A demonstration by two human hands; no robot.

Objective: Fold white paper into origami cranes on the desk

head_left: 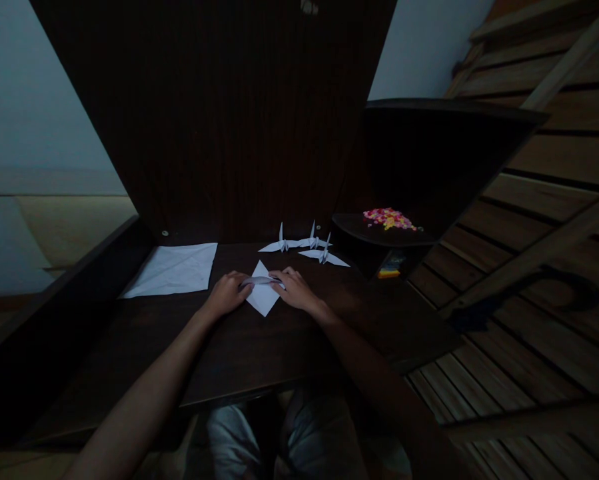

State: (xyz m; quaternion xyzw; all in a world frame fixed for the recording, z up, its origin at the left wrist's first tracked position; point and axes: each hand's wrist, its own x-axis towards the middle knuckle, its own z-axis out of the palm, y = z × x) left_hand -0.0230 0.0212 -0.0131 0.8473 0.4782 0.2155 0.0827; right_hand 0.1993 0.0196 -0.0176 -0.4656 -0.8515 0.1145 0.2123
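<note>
A partly folded white sheet of origami paper (pixel 264 303) lies on the dark desk, its outline a diamond with one corner toward me. Across its middle runs a raised, curved flap. My left hand (pixel 229 292) grips the left end of that flap between thumb and fingers. At the right end, my right hand (pixel 295 289) pinches the flap the same way. Just beyond the hands stand three white paper cranes, one at the left (pixel 283 245), another behind (pixel 313 242) and the nearest (pixel 324 256) at the right, wings spread.
White sheets of paper (pixel 174 270) lie at the desk's left side. On a corner shelf (pixel 349 223) to the right sits a pile of small pink, red and yellow pieces (pixel 390 218). Below it is a yellow item (pixel 389 273). A tall dark panel (pixel 219 120) rises behind the desk.
</note>
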